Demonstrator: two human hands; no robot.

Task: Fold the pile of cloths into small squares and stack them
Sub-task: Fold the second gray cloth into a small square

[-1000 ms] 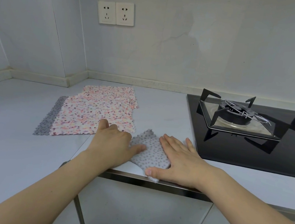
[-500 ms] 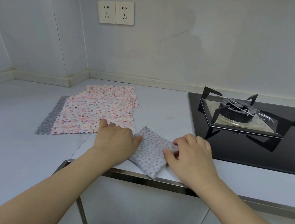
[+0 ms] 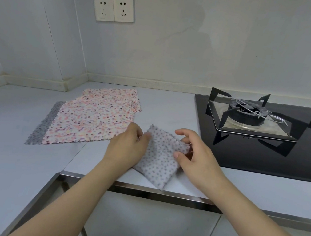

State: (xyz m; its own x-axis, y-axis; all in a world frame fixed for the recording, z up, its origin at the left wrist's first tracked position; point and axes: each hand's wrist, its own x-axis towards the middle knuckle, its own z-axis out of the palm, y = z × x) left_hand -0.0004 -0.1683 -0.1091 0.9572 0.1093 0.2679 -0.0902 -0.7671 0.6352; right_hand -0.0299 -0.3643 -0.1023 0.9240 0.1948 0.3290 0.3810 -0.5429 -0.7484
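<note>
Fingers (image 3: pixel 182 155) of right hand (image 3: pixel 194 159) pinch right edge of grey cloth (image 3: pixel 160 158); left hand (image 3: pixel 128 146) grips its left edge, fingers curled. I judge both edges held to square up fold. Grey cloth folded small, lying at front of surface (image 3: pixel 15 158), just beside hob (image 3: pixel 267 137). Pink cloths (image 3: pixel 94 117) lie flat behind left hand, unfolded, waiting.

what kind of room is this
Most likely a home kitchen: a gas hob is set into the countertop, cabinet doors sit below it, and a double wall socket is above.
</note>
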